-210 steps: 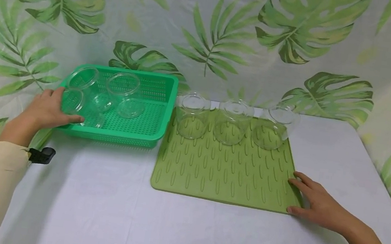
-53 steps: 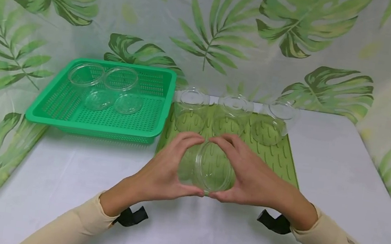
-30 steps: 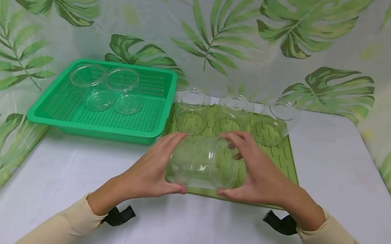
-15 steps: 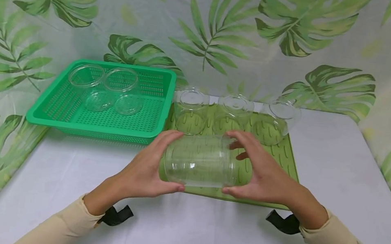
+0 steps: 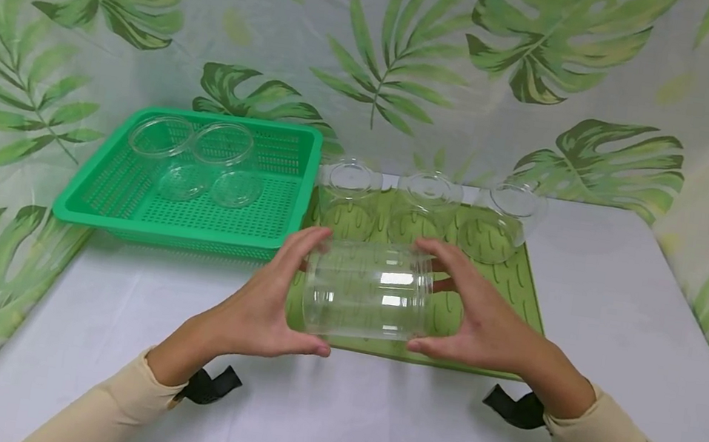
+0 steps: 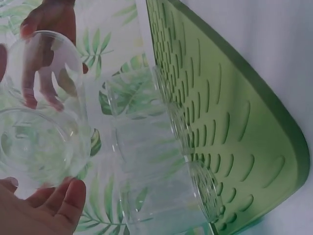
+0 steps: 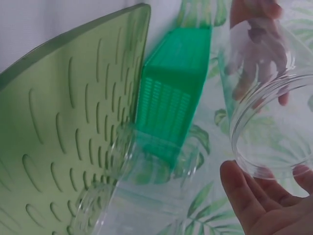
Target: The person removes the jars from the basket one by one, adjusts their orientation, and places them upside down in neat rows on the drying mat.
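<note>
Clear container (image 5: 365,293) moved from basket (image 5: 174,231) — sideways between fingers (image 5: 450,257).

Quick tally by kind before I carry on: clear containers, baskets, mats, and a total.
Green basket: 1
Green mat: 1
Clear containers: 6 (1 held between left hand and right hand, 2 in the basket, 3 on the mat)
Total: 8

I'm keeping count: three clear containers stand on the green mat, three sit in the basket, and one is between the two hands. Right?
Not quite: the head view shows two containers in the basket, not three. The three containers on the mat and held container between left hand and right hand are correct.
</note>
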Tool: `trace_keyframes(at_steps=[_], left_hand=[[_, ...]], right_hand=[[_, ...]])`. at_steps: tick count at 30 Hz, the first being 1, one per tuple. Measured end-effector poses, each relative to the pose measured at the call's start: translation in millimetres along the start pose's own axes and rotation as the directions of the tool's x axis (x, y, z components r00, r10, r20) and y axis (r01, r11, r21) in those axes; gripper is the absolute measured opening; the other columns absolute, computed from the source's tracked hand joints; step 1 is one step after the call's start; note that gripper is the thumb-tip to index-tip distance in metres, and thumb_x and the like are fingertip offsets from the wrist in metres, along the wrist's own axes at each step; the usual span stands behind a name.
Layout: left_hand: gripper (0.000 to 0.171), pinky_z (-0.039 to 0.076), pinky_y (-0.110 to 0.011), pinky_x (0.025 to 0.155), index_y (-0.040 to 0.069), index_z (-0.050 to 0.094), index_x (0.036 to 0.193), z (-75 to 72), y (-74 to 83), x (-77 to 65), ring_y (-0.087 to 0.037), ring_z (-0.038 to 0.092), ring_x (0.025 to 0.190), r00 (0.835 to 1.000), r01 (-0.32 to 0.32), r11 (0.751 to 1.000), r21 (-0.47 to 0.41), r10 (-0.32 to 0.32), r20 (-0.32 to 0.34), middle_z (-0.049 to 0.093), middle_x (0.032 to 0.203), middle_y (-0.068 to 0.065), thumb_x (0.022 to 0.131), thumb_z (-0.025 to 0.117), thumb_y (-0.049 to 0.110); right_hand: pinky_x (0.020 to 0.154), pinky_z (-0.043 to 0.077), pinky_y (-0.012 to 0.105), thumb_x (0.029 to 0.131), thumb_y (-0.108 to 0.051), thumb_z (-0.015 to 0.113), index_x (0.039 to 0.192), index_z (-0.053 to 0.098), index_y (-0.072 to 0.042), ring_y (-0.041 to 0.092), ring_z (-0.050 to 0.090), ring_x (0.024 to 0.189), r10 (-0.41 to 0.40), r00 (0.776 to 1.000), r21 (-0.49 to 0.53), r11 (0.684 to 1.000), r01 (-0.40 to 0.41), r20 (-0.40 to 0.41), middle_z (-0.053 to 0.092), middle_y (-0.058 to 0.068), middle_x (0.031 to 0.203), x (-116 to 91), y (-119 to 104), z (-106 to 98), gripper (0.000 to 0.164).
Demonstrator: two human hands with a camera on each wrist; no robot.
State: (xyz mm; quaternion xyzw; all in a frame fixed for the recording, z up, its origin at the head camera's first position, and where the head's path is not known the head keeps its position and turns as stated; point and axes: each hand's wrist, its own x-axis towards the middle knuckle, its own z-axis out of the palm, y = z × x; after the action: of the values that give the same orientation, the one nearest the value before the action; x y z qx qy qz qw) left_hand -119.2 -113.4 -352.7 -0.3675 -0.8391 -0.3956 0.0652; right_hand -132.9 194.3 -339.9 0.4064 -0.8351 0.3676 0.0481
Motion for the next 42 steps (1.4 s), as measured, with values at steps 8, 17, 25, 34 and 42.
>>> trace_keyframes(at_steps=[8, 17, 25, 34, 42], left_hand=[[0.125, 0.048, -0.040, 0.103, 0.013, 0.015, 0.158, -2.6, 2.3, -0.6, -0.020, 0.040, 0.137, 1.000, 0.006, 0.999, 0.039, -0.006, 0.005, 0.036, 0.153, -0.011, 0.062, 0.094, 0.028], [0.120, 0.049, -0.038, 0.105, 0.011, 0.017, 0.158, -3.8, 6.2, 4.0, -0.020, 0.042, 0.136, 0.999, -0.040, 0.999, 0.023, 0.040, 0.018, 0.033, 0.154, -0.010, 0.065, 0.091, 0.029], [0.116, 0.051, -0.038, 0.098, 0.011, 0.022, 0.156, -8.7, 11.8, 11.3, -0.022, 0.044, 0.131, 0.995, -0.096, 0.995, 0.021, 0.096, 0.005, 0.035, 0.152, -0.012, 0.065, 0.091, 0.031], [0.123, 0.047, -0.041, 0.104, 0.011, 0.018, 0.158, -12.3, 19.1, 15.5, -0.023, 0.036, 0.140, 0.997, -0.063, 0.998, -0.014, 0.063, 0.037, 0.028, 0.159, -0.010, 0.064, 0.093, 0.031], [0.120, 0.047, -0.040, 0.106, 0.012, 0.017, 0.159, -12.7, 22.1, 17.5, -0.020, 0.036, 0.141, 0.998, -0.026, 1.000, 0.014, 0.025, 0.066, 0.031, 0.157, -0.007, 0.066, 0.092, 0.030]], right_hand=[[0.093, 0.056, 0.033, 0.066, -0.022, 0.093, 0.156, 0.024, -0.013, 0.023, 0.054, 0.126, 0.035, 0.999, 0.002, 0.999, -0.035, 0.020, 0.041, 0.009, 0.152, -3, -1, -2, 0.114], [0.093, 0.054, 0.037, 0.068, -0.023, 0.092, 0.157, 0.023, -0.016, 0.023, 0.056, 0.126, 0.078, 0.996, -0.011, 0.997, -0.078, 0.047, 0.043, 0.007, 0.152, -8, 0, -3, 0.112], [0.091, 0.053, 0.040, 0.069, -0.023, 0.092, 0.157, 0.021, -0.019, 0.021, 0.057, 0.124, 0.108, 0.993, 0.007, 0.994, -0.108, 0.051, 0.041, 0.005, 0.153, -12, 3, -2, 0.113], [0.084, 0.056, 0.035, 0.066, -0.013, 0.092, 0.154, 0.022, -0.008, 0.022, 0.061, 0.118, 0.038, 0.999, 0.109, 0.993, -0.035, -0.022, 0.044, 0.015, 0.151, -16, 11, 11, 0.113], [0.084, 0.055, 0.035, 0.067, -0.011, 0.091, 0.153, 0.022, -0.003, 0.018, 0.061, 0.117, 0.040, 0.999, 0.144, 0.989, -0.036, -0.021, 0.043, 0.017, 0.151, -19, 13, 17, 0.110]])
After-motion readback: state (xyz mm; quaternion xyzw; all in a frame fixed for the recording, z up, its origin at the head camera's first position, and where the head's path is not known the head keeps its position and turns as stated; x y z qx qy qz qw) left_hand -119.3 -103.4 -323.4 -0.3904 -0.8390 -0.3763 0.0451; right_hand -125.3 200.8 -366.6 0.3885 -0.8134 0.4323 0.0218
